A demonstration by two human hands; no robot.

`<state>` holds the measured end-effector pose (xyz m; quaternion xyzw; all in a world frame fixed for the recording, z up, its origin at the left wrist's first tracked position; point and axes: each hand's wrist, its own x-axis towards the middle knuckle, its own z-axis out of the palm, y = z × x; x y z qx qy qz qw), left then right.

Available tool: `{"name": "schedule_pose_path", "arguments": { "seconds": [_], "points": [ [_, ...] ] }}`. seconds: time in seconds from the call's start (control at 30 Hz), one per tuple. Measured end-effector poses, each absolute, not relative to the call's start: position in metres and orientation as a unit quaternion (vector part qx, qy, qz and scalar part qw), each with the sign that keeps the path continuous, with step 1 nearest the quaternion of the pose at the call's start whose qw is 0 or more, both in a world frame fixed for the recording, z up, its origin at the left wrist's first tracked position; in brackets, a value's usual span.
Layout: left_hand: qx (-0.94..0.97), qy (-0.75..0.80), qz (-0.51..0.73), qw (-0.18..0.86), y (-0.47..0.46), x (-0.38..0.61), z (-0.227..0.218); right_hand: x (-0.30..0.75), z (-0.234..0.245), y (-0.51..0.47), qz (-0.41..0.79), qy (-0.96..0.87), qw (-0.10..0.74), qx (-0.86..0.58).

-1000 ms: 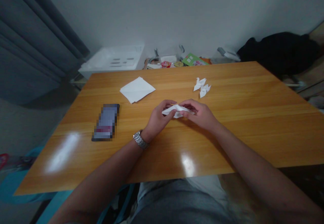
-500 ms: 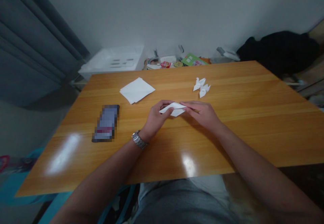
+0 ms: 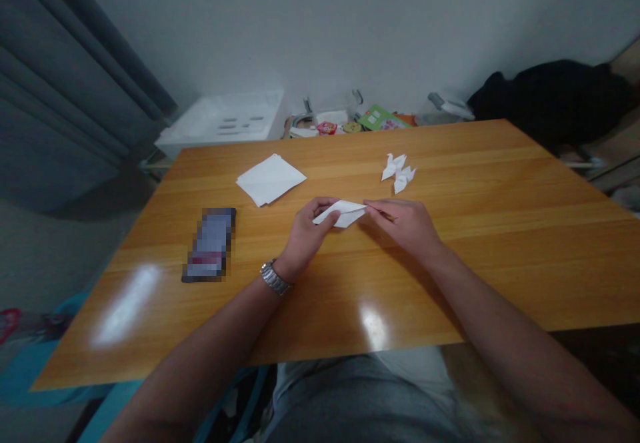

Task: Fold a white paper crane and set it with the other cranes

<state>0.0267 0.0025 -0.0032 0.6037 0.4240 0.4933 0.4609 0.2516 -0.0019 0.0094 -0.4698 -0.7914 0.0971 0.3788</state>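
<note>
Both hands pinch a partly folded white paper [image 3: 343, 213] at mid-table [image 3: 500, 229]: left hand [image 3: 306, 235] grips its left end, right hand [image 3: 407, 226] its right tip. Two finished paper figures [image 3: 399, 173] lie at two o'clock from it. Unfolded sheets [image 3: 270, 179] wait at ten o'clock, with a phone [image 3: 210, 243] at eight o'clock.

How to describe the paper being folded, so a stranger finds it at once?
On the wooden table, look at the middle, where the left hand and the right hand meet. The folded paper is pinched between them, long and pointed, unlike the flat sheets farther left and the small paper figures farther right.
</note>
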Motion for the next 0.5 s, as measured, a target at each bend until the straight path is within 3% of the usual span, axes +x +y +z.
{"name": "schedule_pose_path", "arguments": {
  "seconds": [0.13,0.37,0.5],
  "points": [
    [0.587,0.418,0.506,0.473,0.001,0.031,-0.005,0.249,0.009,-0.001,0.091,-0.768,0.415,-0.48],
    [0.62,0.42,0.497,0.439,0.001,0.029,-0.007,0.246,0.006,-0.002,0.342,-0.699,0.438,-0.451],
    [0.644,0.421,0.472,0.431,-0.004,0.031,-0.001,0.241,0.003,-0.003,0.397,-0.669,0.437,-0.452]
  ]
}}
